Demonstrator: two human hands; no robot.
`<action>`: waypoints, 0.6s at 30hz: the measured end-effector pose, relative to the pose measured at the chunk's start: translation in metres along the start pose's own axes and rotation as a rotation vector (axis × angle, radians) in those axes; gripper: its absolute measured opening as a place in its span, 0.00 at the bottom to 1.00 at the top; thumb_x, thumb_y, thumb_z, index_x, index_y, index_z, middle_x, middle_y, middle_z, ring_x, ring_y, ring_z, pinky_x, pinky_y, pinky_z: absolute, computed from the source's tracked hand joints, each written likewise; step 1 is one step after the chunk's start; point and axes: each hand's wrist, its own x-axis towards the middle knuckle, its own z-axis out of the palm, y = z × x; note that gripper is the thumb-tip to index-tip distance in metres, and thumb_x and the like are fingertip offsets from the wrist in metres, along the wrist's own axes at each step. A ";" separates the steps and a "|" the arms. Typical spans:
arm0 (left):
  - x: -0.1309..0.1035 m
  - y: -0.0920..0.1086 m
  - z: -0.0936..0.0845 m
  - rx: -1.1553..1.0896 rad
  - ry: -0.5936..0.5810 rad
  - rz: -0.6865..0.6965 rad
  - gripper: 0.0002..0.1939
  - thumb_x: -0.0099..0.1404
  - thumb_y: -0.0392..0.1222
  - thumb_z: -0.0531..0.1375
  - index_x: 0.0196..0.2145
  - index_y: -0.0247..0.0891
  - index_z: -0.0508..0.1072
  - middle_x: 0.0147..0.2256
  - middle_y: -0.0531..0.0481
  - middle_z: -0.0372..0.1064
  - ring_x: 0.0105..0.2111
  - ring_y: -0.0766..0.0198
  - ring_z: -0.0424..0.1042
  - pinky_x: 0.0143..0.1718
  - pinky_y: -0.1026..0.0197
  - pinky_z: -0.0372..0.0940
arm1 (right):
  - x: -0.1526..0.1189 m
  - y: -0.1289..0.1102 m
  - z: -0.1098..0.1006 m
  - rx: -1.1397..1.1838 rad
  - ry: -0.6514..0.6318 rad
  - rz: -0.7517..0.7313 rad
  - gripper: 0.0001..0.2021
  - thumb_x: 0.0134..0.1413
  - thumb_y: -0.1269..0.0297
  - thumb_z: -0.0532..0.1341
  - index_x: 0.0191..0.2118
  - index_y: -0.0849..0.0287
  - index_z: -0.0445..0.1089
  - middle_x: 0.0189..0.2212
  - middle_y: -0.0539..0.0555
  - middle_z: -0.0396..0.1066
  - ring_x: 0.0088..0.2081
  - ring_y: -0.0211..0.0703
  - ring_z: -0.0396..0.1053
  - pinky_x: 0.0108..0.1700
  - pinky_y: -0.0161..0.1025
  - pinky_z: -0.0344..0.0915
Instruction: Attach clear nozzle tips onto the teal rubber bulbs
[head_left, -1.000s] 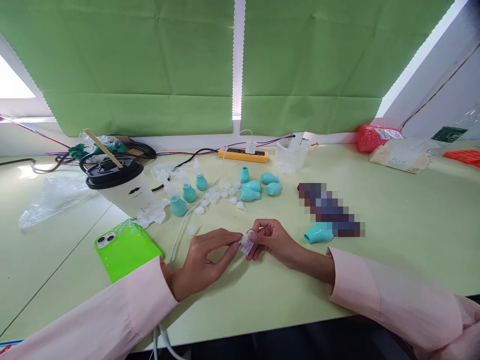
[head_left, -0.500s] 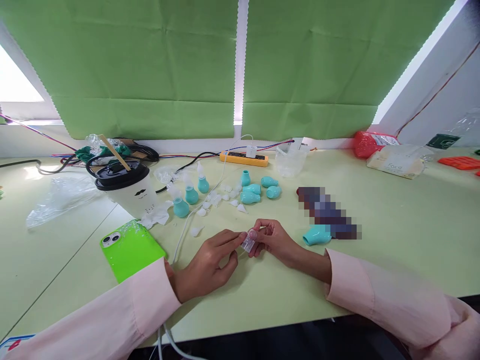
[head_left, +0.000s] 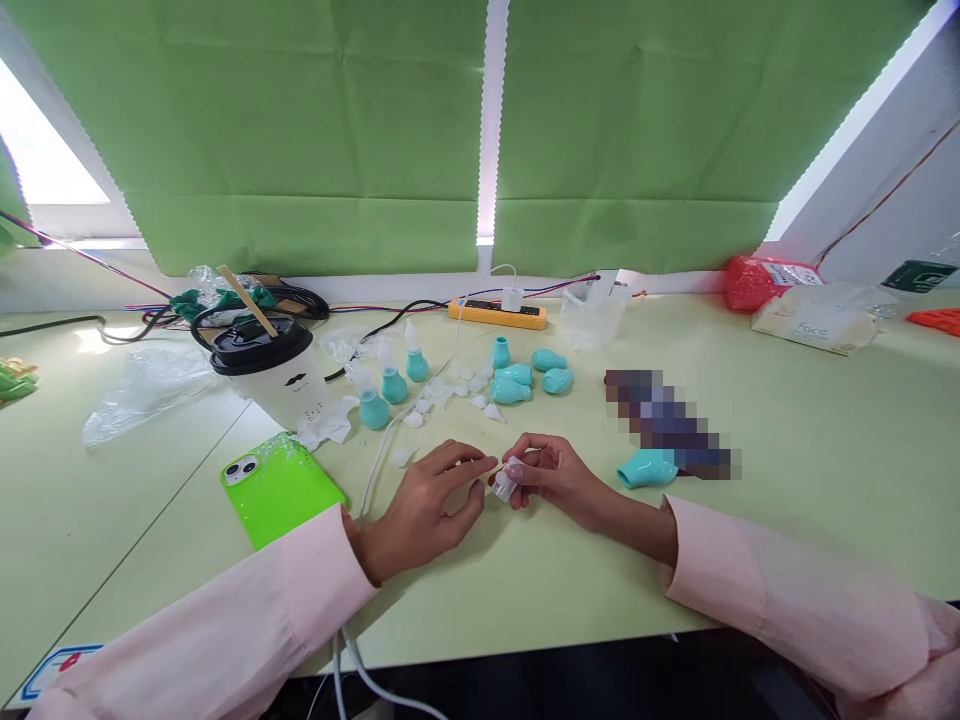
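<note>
Two green blinds fill the back, a pale strip shining between them! White light blazes through the window at far left; over right, a pale wall. Below, the light-green table spreads wide, a dark seam slanting across its left.

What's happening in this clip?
Someone's right hand is holding a small clear plastic piece, and the left hand is open right beside it; whether it touches the piece is hard to tell. Beyond the hands, three teal bulbs with clear tips stand upright on the table, with loose white pieces scattered nearby.
</note>
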 end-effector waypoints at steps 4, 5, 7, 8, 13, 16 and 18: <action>0.001 -0.001 0.000 -0.004 -0.024 0.014 0.11 0.56 0.34 0.53 0.38 0.33 0.69 0.30 0.45 0.67 0.31 0.65 0.65 0.31 0.61 0.64 | -0.001 0.001 0.000 -0.032 0.014 -0.011 0.11 0.40 0.63 0.63 0.28 0.63 0.63 0.20 0.50 0.69 0.20 0.34 0.66 0.24 0.32 0.61; 0.001 -0.001 0.000 -0.009 -0.018 0.014 0.11 0.56 0.34 0.54 0.38 0.32 0.69 0.30 0.46 0.67 0.30 0.65 0.65 0.30 0.62 0.64 | -0.001 0.001 0.000 -0.041 0.015 -0.011 0.11 0.40 0.62 0.63 0.28 0.63 0.63 0.20 0.50 0.69 0.20 0.34 0.66 0.24 0.32 0.61; 0.001 -0.002 0.001 -0.015 -0.001 0.014 0.11 0.57 0.35 0.54 0.39 0.32 0.68 0.29 0.46 0.67 0.29 0.66 0.65 0.29 0.62 0.63 | -0.001 0.001 0.001 -0.052 0.017 -0.012 0.11 0.41 0.61 0.62 0.28 0.62 0.63 0.20 0.50 0.69 0.20 0.34 0.66 0.24 0.33 0.61; 0.001 -0.002 0.001 -0.020 0.005 0.022 0.11 0.57 0.35 0.54 0.39 0.32 0.68 0.28 0.46 0.67 0.28 0.66 0.64 0.29 0.62 0.63 | -0.001 0.001 0.001 -0.056 0.018 -0.012 0.11 0.41 0.60 0.62 0.28 0.62 0.63 0.20 0.50 0.69 0.20 0.34 0.66 0.24 0.33 0.61; 0.000 -0.006 0.003 -0.025 0.012 0.058 0.08 0.58 0.35 0.54 0.36 0.32 0.70 0.26 0.47 0.68 0.27 0.66 0.63 0.27 0.63 0.62 | 0.000 0.000 0.002 -0.085 0.029 -0.010 0.11 0.40 0.60 0.62 0.27 0.62 0.62 0.19 0.49 0.67 0.20 0.34 0.66 0.23 0.33 0.61; -0.002 -0.007 0.005 0.011 0.017 0.065 0.07 0.58 0.34 0.54 0.34 0.33 0.70 0.26 0.47 0.68 0.27 0.66 0.63 0.27 0.63 0.62 | 0.001 -0.001 0.003 -0.095 0.026 -0.016 0.11 0.40 0.60 0.62 0.27 0.62 0.62 0.19 0.49 0.67 0.20 0.34 0.65 0.23 0.33 0.61; -0.002 -0.008 0.006 0.064 0.015 0.102 0.06 0.58 0.34 0.53 0.33 0.34 0.69 0.25 0.48 0.68 0.27 0.66 0.63 0.26 0.63 0.62 | 0.001 -0.001 0.004 -0.100 0.024 -0.022 0.11 0.40 0.61 0.62 0.28 0.62 0.62 0.19 0.49 0.67 0.20 0.34 0.65 0.23 0.33 0.60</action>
